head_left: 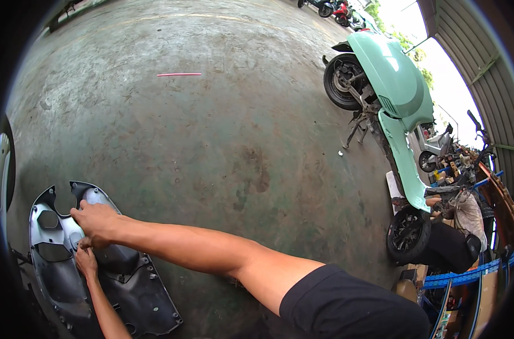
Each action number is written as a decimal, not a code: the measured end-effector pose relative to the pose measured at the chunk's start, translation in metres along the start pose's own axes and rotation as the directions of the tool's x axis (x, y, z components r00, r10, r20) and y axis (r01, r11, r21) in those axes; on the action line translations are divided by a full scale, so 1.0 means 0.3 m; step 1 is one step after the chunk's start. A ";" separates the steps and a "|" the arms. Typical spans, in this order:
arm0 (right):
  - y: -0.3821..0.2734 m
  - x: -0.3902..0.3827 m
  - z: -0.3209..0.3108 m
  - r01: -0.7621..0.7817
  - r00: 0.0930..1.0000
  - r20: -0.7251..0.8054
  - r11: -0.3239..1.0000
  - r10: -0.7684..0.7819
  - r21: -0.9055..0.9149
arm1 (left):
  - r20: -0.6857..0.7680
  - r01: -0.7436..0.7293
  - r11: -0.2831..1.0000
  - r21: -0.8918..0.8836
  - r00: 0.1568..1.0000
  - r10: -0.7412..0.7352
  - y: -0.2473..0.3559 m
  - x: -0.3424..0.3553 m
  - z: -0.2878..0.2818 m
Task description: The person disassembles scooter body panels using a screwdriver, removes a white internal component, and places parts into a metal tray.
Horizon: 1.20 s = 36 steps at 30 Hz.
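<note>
I'm watching both hands working the grey panel (99, 277) lying on the floor (212, 130) lower left: right hand (96, 221) fingers curled onto its upper edge, left hand (86, 261) pinching beneath, so I'd keep pressure even there.

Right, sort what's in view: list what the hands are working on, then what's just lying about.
In hand:
- grey scooter body panel
- left hand, on the panel
- right hand, on the panel's upper part

Lying about:
- mint-green scooter
- pink strip on the concrete floor
- blue racks
</note>
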State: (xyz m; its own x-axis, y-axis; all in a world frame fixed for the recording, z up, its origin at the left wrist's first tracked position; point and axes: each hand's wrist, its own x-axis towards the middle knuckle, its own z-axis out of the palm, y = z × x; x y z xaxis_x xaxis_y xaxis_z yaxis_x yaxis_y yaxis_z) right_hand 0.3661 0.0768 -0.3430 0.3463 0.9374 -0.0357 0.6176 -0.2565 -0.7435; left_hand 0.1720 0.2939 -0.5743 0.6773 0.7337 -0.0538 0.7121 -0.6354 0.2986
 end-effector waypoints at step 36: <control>0.046 -0.014 0.070 0.087 0.992 -0.091 0.996 -0.085 0.019 | -0.065 -0.059 0.985 -0.164 0.997 0.049 0.052 -0.026 -0.027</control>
State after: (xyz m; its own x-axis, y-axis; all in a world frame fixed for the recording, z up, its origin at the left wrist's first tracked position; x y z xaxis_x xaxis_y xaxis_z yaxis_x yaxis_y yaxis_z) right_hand 0.3582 0.0744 -0.3671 0.3560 0.9303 0.0885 0.6316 -0.1697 -0.7565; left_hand 0.1762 0.2801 -0.5615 0.6981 0.7157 0.0227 0.6308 -0.6296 0.4535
